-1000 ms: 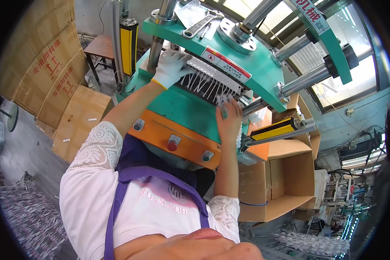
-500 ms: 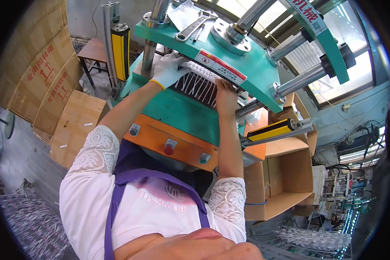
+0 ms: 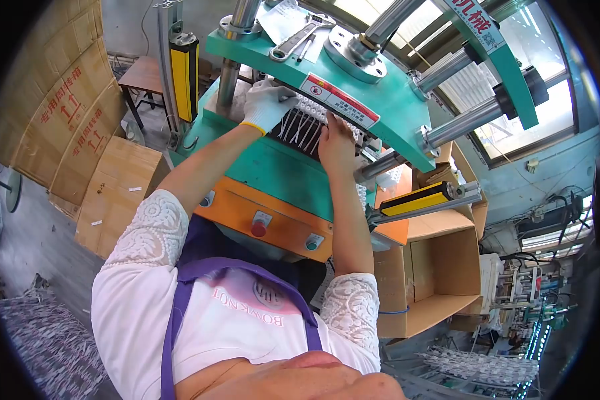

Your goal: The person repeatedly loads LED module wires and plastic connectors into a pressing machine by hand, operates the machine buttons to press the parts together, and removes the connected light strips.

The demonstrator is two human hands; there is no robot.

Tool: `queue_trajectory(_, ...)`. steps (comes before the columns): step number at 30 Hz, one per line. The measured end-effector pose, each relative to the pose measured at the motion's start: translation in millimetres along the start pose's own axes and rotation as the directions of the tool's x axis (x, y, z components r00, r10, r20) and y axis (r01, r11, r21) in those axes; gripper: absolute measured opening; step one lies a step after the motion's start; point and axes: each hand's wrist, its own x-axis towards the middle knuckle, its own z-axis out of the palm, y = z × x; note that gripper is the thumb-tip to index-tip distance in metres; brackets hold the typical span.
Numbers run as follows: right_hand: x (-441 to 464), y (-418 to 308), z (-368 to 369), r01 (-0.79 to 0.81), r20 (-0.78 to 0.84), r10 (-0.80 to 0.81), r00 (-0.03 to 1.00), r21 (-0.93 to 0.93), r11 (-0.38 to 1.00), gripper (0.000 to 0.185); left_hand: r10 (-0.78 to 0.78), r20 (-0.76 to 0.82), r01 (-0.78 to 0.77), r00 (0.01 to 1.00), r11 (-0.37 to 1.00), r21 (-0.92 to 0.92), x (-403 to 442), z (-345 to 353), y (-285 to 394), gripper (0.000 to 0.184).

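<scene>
My left hand, in a white glove with a yellow cuff, reaches under the front edge of the green press plate. Its fingers are closed at the left end of a row of small white pieces; what they grip is hidden. Bare, my right hand is at the right part of that row, fingers bent and close together, tips partly out of sight. Between the hands, thin white strips, several crossing one another, lie over a dark slotted block.
An adjustable wrench lies on top of the press plate. Steel columns and yellow-black guard bars flank the work area. The orange front panel carries a red button. An open cardboard box stands at the right.
My right hand has moved left along the row of white pieces. My left hand has shifted slightly to the right. The press plate looks unmoved.
</scene>
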Motion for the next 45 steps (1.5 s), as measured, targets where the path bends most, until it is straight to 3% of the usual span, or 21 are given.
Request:
queue_trajectory(4,-2.9,-18.4,17.1,-0.004,-0.002,0.004,1.0,-0.265,0.964,0.037,-0.001,-0.043,0.001,0.999,1.0,-0.009,-0.5,2.4,-0.1,0.022)
queue_trajectory(8,-1.9,-13.0,24.1,-0.03,0.037,0.039,0.999,-0.208,0.978,0.039,-0.082,0.038,0.085,0.996,0.993,-0.084,-1.4,-6.4,0.4,0.023)
queue_trajectory(11,-0.1,-12.9,26.1,-0.037,0.06,0.05,0.997,-0.205,0.978,0.039,-0.002,-0.016,0.002,1.0,1.0,-0.022,-3.6,-5.4,4.8,0.022)
queue_trajectory(13,-0.5,-12.2,27.8,-0.01,0.032,0.018,0.999,-0.239,0.971,0.039,0.228,0.001,-0.222,0.974,0.946,0.238,-5.8,-8.5,8.9,0.025)
queue_trajectory(14,-6.7,-13.9,27.6,0.028,-0.027,-0.035,0.999,-0.212,0.977,0.041,0.298,0.079,-0.309,0.951,0.919,0.244,-13.2,-13.4,10.1,0.029)
queue_trajectory(16,-30.1,-23.3,17.7,0.031,-0.124,-0.03,0.992,0.005,1.0,0.044,0.487,0.007,-0.472,0.874,0.843,0.258,-34.5,-19.6,-2.0,0.041)
queue_trajectory(18,-67.7,-38.1,-8.5,0.003,-0.12,0.022,0.993,0.208,0.978,0.05,0.513,0.013,-0.513,0.858,0.855,0.08,-62.4,-60.0,-9.7,0.044)
queue_trajectory(19,-96.2,-35.8,-17.8,-0.028,0.009,0.027,1.0,0.235,0.972,0.052,0.538,-0.045,-0.537,0.842,0.843,0.022,-83.0,-72.4,-24.8,0.046)
queue_trajectory(20,-126.2,-31.5,-28.0,-0.063,0.136,0.029,0.99,0.257,0.964,0.053,0.525,0.035,-0.525,0.85,0.851,-0.017,-105.6,-85.0,-41.5,0.049)
queue_trajectory(22,-176.8,-36.5,-63.3,-0.156,0.407,0.043,0.912,0.248,0.956,0.054,0.537,0.383,-0.537,0.752,0.835,-0.115,-136.9,-116.1,-73.8,0.055)
queue_trajectory(23,-193.3,-33.3,-72.1,-0.155,0.41,0.041,0.911,0.249,0.956,0.054,0.646,0.438,-0.64,0.625,0.746,-0.187,-140.3,-135.2,-82.4,0.053)
queue_trajectory(25,-217.7,-28.6,-85.9,-0.07,0.521,0.0,0.854,0.115,0.991,0.058,0.67,0.419,-0.648,0.612,0.729,-0.22,-144.3,-148.4,-93.3,0.052)
queue_trajectory(26,-219.5,-30.5,-91.1,-0.186,0.526,0.05,0.849,0.209,0.96,0.064,0.702,0.392,-0.666,0.595,0.703,-0.249,-144.2,-152.1,-96.1,0.051)
queue_trajectory(27,-219.8,-29.9,-91.4,-0.191,0.529,0.048,0.847,0.219,0.957,0.066,0.717,0.38,-0.669,0.585,0.691,-0.273,-141.4,-153.2,-94.3,0.052)
queue_trajectory(34,-226.4,-19.6,-86.2,-0.113,0.461,0.01,0.887,0.197,0.974,0.065,0.712,0.437,-0.717,0.55,0.671,-0.192,-141.3,-151.9,-94.9,0.052)
queue_trajectory(37,-225.5,-21.1,-82.3,-0.14,0.453,0.033,0.891,0.206,0.968,0.061,0.684,0.453,-0.668,0.572,0.709,-0.226,-138.9,-155.2,-89.3,0.049)
queue_trajectory(40,-212.5,-33.8,-85.8,-0.187,0.431,0.102,0.897,0.159,0.969,0.049,0.505,0.41,-0.407,0.759,0.86,-0.306,-140.9,-148.2,-71.5,0.035)
queue_trajectory(42,-196.2,-32.6,-78.2,-0.2,0.357,0.111,0.927,0.223,0.954,0.041,0.399,0.361,-0.261,0.843,0.889,-0.375,-146.7,-130.2,-63.0,0.032)
queue_trajectory(43,-185.0,-33.8,-76.3,-0.203,0.357,0.114,0.927,0.224,0.953,0.041,0.449,0.274,-0.319,0.851,0.855,-0.41,-145.2,-123.2,-55.4,0.026)
queue_trajectory(44,-169.0,-39.3,-78.6,-0.373,0.355,0.254,0.9,0.322,0.87,0.038,0.449,0.277,-0.318,0.85,0.854,-0.411,-142.6,-111.4,-52.2,0.026)
queue_trajectory(45,-153.7,-41.3,-77.3,-0.52,0.368,0.385,0.846,0.412,0.748,0.035,0.313,0.269,-0.159,0.911,0.868,-0.47,-139.4,-93.4,-53.9,0.024)
